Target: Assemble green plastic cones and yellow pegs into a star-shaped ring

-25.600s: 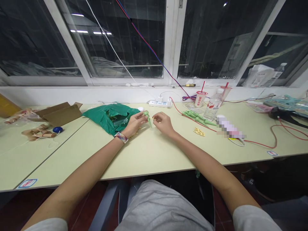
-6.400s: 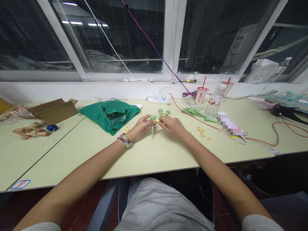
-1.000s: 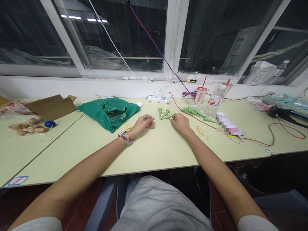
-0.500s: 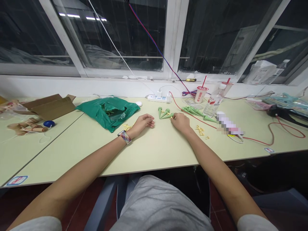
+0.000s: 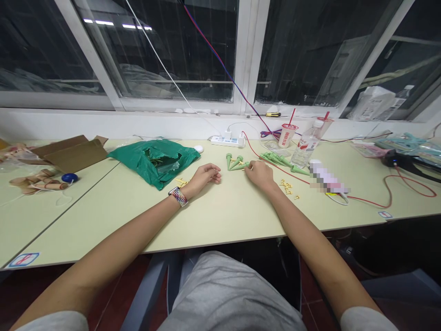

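Observation:
My left hand [image 5: 204, 178] rests on its side on the table, fingers loosely bent and apart, holding nothing. Beside its wrist lie several small yellow plastic pieces [image 5: 181, 182], partly hidden by the hand. My right hand [image 5: 260, 174] is closed, fingertips pressed together and pointing down at the end of a green plastic spike [image 5: 239, 167]. What is between those fingertips is hidden. Two more green spikes with round heads, an upright-pointing one [image 5: 228, 161] and a slanted one [image 5: 236, 161], lie just left of it. Small yellow hooked pieces [image 5: 285, 185] are scattered right of my right wrist.
Behind my right hand lie more green spikes [image 5: 277, 159]. A torn green bag [image 5: 138, 158], a power strip [image 5: 227, 141], a paper cup [image 5: 287, 137], a water bottle [image 5: 305, 149] and a red cable [image 5: 374, 202] are around. Cardboard [image 5: 74, 154] and wooden toys [image 5: 41, 181] sit left.
My right hand has shifted very slightly to the right, and the yellow bit seen at its fingertips is now hidden. My left hand stays still.

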